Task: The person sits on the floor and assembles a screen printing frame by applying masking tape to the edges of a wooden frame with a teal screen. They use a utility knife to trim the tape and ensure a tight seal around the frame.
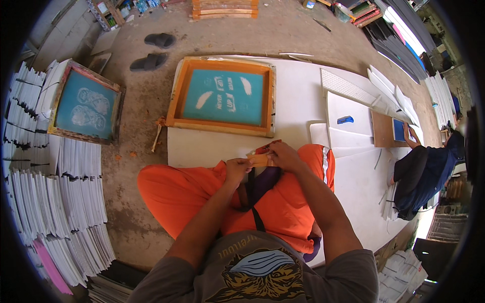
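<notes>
Above my lap, both hands hold a small orange-tan flat piece (260, 160), its exact kind unclear. My left hand (238, 169) pinches its left end. On its right side my right hand (286, 156) has closed fingers, with a dark red part showing beside them. Just beyond my hands lies a wooden-framed printing screen (227, 96) with teal mesh and pale lettering and marks. It rests on a large white sheet (298, 81). My crossed legs are in orange trousers (177, 194).
A second framed screen (86, 107) leans by stacked white sheets (38, 202) at left. Right of me lies a blue cutter (345, 119); farther right, a person (429, 177) handles a blue board (399, 130). Dark slippers (151, 61) sit on the floor.
</notes>
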`<state>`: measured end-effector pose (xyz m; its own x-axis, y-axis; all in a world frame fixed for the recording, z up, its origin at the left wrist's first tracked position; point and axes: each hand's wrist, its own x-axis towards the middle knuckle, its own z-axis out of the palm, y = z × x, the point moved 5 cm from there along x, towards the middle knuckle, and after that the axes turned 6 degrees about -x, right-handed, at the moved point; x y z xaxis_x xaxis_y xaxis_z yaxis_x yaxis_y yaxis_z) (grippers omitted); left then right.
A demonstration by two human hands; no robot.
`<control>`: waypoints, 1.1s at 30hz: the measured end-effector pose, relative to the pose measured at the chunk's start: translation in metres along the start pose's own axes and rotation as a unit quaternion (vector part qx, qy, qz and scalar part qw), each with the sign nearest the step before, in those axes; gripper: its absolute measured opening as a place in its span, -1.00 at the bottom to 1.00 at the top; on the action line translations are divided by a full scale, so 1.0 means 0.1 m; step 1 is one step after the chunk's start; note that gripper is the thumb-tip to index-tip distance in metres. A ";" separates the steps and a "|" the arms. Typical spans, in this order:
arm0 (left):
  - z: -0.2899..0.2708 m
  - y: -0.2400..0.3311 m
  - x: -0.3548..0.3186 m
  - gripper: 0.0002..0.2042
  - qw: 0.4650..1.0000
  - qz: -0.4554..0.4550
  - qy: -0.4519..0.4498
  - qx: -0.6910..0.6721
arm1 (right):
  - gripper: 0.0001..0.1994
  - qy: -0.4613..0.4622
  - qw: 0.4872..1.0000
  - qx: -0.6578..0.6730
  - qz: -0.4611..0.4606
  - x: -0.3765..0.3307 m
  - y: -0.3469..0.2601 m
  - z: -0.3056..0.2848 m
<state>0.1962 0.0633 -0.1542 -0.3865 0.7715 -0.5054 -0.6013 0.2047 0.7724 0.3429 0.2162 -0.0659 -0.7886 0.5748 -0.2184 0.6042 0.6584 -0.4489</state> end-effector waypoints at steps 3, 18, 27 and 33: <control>0.04 0.00 -0.02 -0.76 0.999 0.024 -0.002 0.029 | -0.80 -0.013 1.000 0.017 0.002 -0.02 0.08 -0.01; 0.04 -0.09 -0.14 -0.66 0.999 0.032 0.003 0.016 | -0.75 -0.098 0.975 -0.195 -0.030 0.61 0.04 0.21; 0.06 -0.08 -0.16 -0.61 0.999 0.043 0.003 0.013 | -0.86 -0.141 0.934 -0.301 -0.127 0.85 -0.13 0.50; 0.13 -0.06 -0.16 -0.70 0.996 0.072 0.009 0.054 | -0.77 0.009 0.957 -0.233 -0.175 0.66 -0.11 0.17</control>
<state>0.2151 0.0577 -0.1462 -0.4764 0.7868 -0.3923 -0.4595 0.1575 0.8741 0.2819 0.2386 -0.0902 -0.9524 0.2850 -0.1085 0.2921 0.9547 -0.0566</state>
